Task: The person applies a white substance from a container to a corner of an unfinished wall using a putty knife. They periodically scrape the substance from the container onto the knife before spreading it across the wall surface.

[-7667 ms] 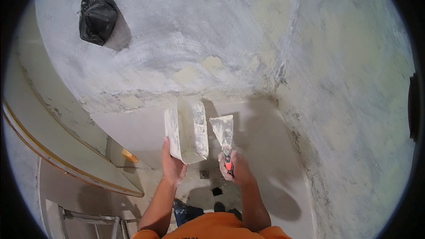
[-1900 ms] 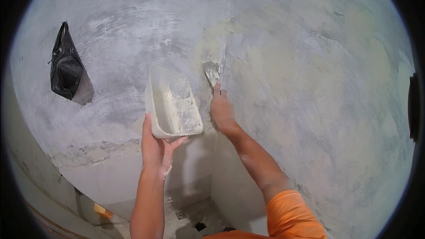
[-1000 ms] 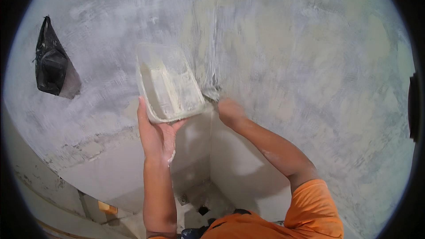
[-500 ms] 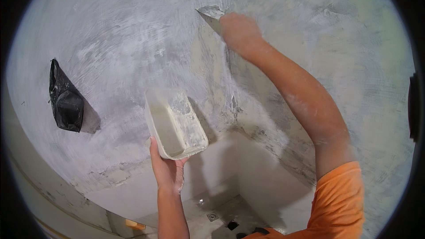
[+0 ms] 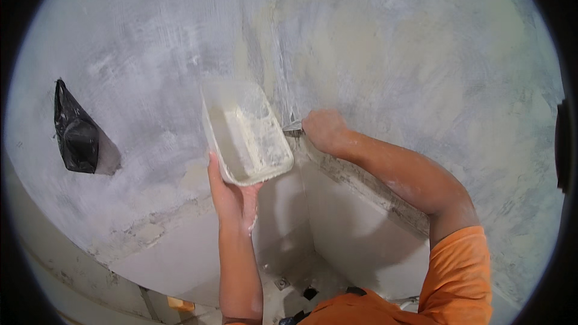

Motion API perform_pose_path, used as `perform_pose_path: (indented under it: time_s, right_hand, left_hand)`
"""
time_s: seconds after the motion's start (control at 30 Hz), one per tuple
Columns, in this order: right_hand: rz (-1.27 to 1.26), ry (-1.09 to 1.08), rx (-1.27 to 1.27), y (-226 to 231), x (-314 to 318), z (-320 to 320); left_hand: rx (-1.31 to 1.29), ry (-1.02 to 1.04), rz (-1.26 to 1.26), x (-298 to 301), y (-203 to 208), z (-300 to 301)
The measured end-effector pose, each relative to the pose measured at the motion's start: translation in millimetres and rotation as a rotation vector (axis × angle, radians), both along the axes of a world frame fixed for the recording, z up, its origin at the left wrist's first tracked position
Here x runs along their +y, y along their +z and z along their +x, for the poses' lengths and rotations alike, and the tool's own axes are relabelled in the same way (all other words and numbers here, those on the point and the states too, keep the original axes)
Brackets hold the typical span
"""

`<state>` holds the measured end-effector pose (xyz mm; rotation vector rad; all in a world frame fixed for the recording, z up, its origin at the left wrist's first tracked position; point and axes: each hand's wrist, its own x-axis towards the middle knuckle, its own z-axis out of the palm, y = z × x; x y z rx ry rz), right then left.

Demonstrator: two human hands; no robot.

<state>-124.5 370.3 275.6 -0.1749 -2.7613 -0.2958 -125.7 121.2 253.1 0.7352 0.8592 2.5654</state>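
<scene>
My left hand [image 5: 233,200] holds a whitish rectangular plastic tub [image 5: 224,135] from below, thumb along its near left side. The tub is tilted so its inside shows, with pale putty smeared on the right wall. My right hand [image 5: 324,130] is closed around a putty knife [image 5: 293,126], whose blade is mostly hidden between the tub and the hand. The blade is at the wall corner [image 5: 280,69], low down, just above the smooth lower wall band. Grey-white skim coat covers both walls.
A black plastic bag [image 5: 78,141] hangs on the left wall. Smooth pale panels [image 5: 343,216] line the lower walls. On the floor below are a drain [image 5: 282,283] and a dark hole [image 5: 310,293]. A yellow-orange object [image 5: 180,304] lies at the lower left.
My right hand has moved down the corner with the putty knife, from high up to near the lower wall band. The left hand has raised the tub slightly.
</scene>
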Motion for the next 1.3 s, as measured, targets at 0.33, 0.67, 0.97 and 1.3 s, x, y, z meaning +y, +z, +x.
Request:
perform_pose_path:
  time_s: [0.33, 0.67, 0.97, 1.3]
  right_hand:
    - [0.020, 0.023, 0.697, 113.8, 14.6, -16.9]
    - [-0.335, -0.152, 0.478, -50.9, 11.3, -80.7]
    - [-0.341, -0.043, 0.046, -86.7, -12.9, -14.2]
    - [-0.218, -0.019, 0.612, 85.1, -2.6, -68.0]
  left_hand:
    - [-0.017, 0.185, -0.065, -29.3, -4.9, -5.1]
    - [-0.047, 0.183, -0.062, -33.0, -11.2, -2.7]
    - [-0.093, 0.142, -0.053, -33.2, -16.2, -2.3]
    - [-0.075, 0.219, -0.109, -45.1, -22.2, -14.3]
